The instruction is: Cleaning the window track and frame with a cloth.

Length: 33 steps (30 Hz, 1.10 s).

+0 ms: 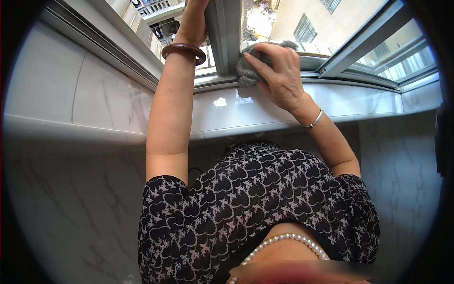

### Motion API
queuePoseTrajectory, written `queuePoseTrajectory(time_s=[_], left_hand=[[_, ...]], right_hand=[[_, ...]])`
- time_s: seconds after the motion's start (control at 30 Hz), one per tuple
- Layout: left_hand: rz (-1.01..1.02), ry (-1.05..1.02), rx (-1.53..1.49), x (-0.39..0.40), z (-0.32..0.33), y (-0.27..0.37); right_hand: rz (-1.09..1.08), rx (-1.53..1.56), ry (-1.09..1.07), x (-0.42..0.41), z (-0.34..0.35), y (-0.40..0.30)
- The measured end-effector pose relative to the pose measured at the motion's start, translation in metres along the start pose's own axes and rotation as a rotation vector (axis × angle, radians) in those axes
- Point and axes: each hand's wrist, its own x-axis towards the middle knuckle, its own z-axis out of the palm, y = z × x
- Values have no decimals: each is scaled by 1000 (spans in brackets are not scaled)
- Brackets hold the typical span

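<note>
My right hand grips a grey cleaning cloth, bunched under the fingers. The cloth lies against the lower corner of a sliding window sash, where the glass pane meets the grey metal stile. My left hand is raised beside the other side of that stile, at the window opening. Its fingers run past the top edge of the view, so their grip is hidden. A dark brown bangle circles the left wrist, and a silver bracelet the right forearm.
Below the window runs a glossy white tiled sill. The metal window track lies along its far side. Another sash stands to the right. Marble-patterned wall tiles flank me, and buildings with a barred window show outside.
</note>
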Motion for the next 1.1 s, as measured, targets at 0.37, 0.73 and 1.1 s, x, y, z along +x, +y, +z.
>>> queuePoseTrajectory(time_s=[0.37,0.73,1.1], left_hand=[[-92,-123,-34,-5,14,-26],[-71,-152,66,4,5,-29],[-107,-151,6,10,23,-24]], right_hand=[[-423,115,1,-2,17,33],[-350,-46,-224,-1,19,42],[-168,40,37,-18,6,52]])
